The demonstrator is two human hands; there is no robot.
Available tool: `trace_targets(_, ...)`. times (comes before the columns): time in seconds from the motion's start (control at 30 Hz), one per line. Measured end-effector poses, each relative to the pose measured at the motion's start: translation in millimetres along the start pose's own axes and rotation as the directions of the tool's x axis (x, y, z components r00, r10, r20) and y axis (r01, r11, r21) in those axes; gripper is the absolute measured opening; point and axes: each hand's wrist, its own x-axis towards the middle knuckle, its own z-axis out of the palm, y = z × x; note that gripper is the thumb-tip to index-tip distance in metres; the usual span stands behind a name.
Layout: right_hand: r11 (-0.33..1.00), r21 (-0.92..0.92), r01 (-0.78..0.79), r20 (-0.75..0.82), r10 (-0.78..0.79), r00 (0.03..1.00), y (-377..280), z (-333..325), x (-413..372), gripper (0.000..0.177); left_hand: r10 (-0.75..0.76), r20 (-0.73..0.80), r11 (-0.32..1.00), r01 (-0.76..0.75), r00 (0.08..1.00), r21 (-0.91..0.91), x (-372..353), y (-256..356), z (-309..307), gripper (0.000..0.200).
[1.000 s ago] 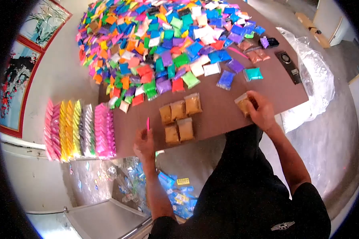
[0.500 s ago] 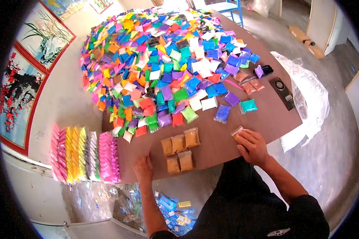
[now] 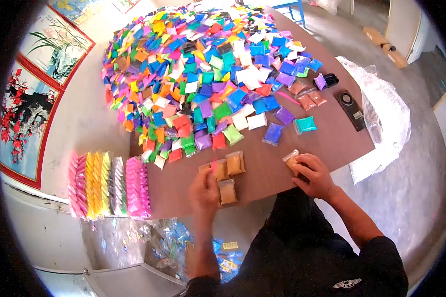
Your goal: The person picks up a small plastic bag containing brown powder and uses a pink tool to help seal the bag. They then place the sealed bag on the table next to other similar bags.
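Small clear bags of brown clay-like material (image 3: 235, 163) lie grouped at the table's near edge. My left hand (image 3: 204, 192) is over the left side of this group and hides part of it. Its fingers look pinched, though motion blurs them, and a thin pink streak shows at the fingertips; what it is I cannot make out. To the right, my right hand (image 3: 313, 177) has its fingers curled around another brown bag (image 3: 291, 159), whose clear end sticks out at the upper left.
A large heap of colourful small bags (image 3: 198, 79) covers the table's far part. Rows of pink, yellow and silver packets (image 3: 109, 185) stand at the left edge. A black flat device (image 3: 350, 110) lies at right, near clear plastic sheeting (image 3: 386, 123).
My left hand has moved right and up, from beside the brown bags to over them. My right hand keeps its bag in nearly the same place. The view has shifted slightly.
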Motion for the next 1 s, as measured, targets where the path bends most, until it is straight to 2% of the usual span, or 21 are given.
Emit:
trace_targets(0.13,0.998,0.010,0.057,0.048,-0.057,0.997,11,-2,-6,0.043,-0.085,0.268,0.990,0.112,0.960,-0.087,-16,56,63,0.015)
trace_targets(0.2,0.997,0.010,0.074,0.044,-0.075,0.996,10,-3,-8,0.042,-0.059,0.296,0.960,0.135,0.953,-0.243,-25,69,97,0.015)
trace_targets(0.3,0.998,0.014,0.065,0.029,-0.065,0.997,7,-3,-12,0.039,0.000,0.323,0.966,0.084,0.947,-0.246,-33,80,133,0.013)
trace_targets(0.4,0.994,0.045,0.096,-0.026,-0.095,0.995,10,-1,-14,0.037,-0.043,0.399,0.968,0.136,0.916,-0.208,-39,86,147,0.013)
trace_targets(0.5,0.996,0.070,0.055,-0.029,-0.053,0.998,9,-1,-13,0.036,-0.020,0.366,0.955,0.126,0.931,-0.268,-41,80,156,0.013)
trace_targets(0.63,0.998,0.028,0.049,-0.081,-0.047,0.996,9,6,-11,0.031,-0.015,0.370,0.959,0.118,0.929,-0.257,-35,78,156,0.015)
trace_targets(0.87,1.000,0.024,0.014,-0.158,-0.010,0.987,8,9,-10,0.021,0.014,0.401,0.991,0.040,0.916,-0.126,-10,63,156,0.017)
trace_targets(0.93,1.000,0.017,-0.001,-0.163,0.003,0.987,8,10,-10,0.020,0.028,0.392,1.000,-0.023,0.919,-0.019,-3,62,153,0.018)
trace_targets(1.0,1.000,0.010,-0.023,-0.169,0.025,0.985,8,11,-11,0.019,0.028,0.401,0.998,-0.006,0.916,-0.056,1,65,149,0.019)
